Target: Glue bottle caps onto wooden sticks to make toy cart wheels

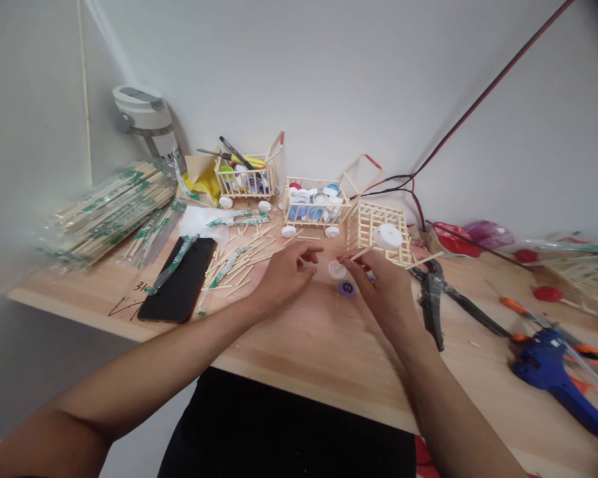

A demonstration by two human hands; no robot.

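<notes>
My left hand (pixel 285 273) hovers over the wooden table (pixel 299 345), fingers curled loosely toward a white bottle cap (pixel 336 269) lying there, holding nothing I can see. My right hand (pixel 385 285) pinches a thin wooden stick (pixel 363 253) that carries a white cap wheel (pixel 387 236) at its far end. A blue cap (pixel 347 288) lies between the hands. Just behind stands a small stick-built cage (pixel 376 229).
Two stick carts (pixel 249 178) (pixel 315 199) filled with caps stand by the wall. Loose sticks (pixel 239 260), a black phone (pixel 180 287) and packed chopsticks (pixel 109 214) lie left. Pliers (pixel 433 299) and a blue glue gun (pixel 553 365) lie right, with red caps (pixel 548 293).
</notes>
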